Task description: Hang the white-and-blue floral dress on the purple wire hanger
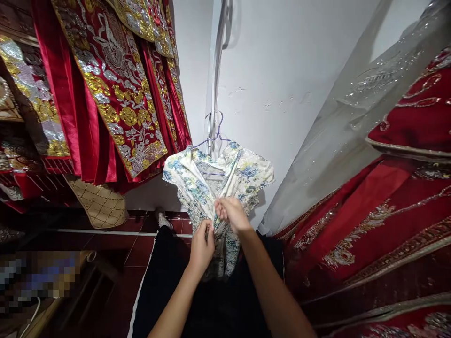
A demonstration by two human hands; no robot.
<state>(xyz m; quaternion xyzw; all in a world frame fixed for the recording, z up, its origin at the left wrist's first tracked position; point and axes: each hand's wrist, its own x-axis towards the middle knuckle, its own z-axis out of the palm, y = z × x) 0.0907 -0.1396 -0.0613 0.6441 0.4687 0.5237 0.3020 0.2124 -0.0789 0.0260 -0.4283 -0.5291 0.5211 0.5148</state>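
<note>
A white dress with blue and green flowers hangs in front of me on a thin purple hanger. Its crossed neckline lies open at the top, and the hanger's lower bar shows inside it. Low on the front edge, my left hand pinches the fabric between thumb and fingers. Just above and to the right, my right hand is closed on the other part of the neckline edge. Both hands are close together near the waist of the dress. The skirt below is partly hidden by my hands and arms.
Red garments with gold and silver sequins hang on the left. Sheer glittery white fabric and red beaded garments hang on the right. A white wall stands behind. A wooden table edge is at lower left.
</note>
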